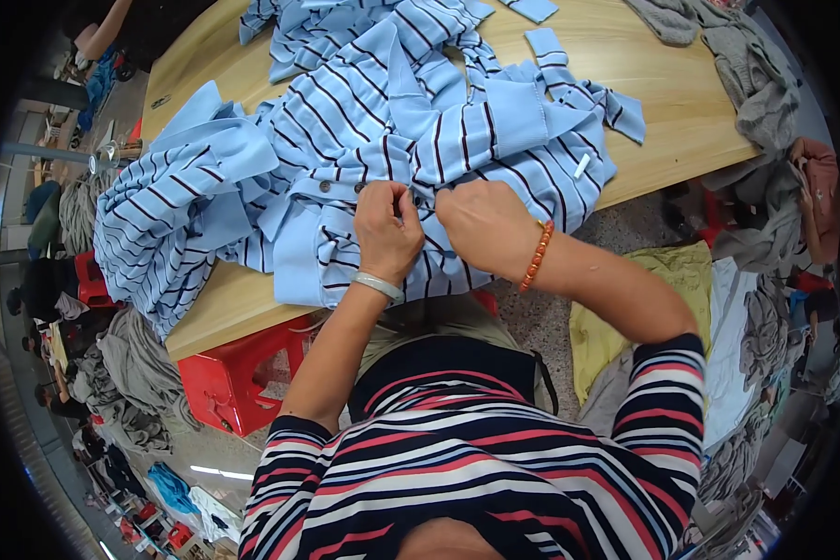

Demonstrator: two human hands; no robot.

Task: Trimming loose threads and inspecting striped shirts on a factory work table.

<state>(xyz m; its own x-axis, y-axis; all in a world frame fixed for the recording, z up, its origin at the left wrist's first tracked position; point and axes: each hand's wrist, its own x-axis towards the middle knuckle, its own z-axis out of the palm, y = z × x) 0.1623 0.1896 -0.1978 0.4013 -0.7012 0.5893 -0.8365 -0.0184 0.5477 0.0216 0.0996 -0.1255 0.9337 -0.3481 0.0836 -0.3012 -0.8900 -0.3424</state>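
Wooden bench (674,123) below, curled left hand (388,231) and right hand (487,224) pinch a striped garment (299,245), seemingly unfinished; similar garments (310,42) lie beyond.

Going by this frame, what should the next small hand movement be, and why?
Perhaps work a button through the light-blue knit garment with dark stripes: its dark round buttons lead in a row toward the left hand and right hand, which pinch it close together. Their exact grip is unclear.

The garment (331,117) is matt knitted cloth, the table (677,103) smooth wood, the stool (217,373) glossy plastic, its button (325,187) perhaps plastic.
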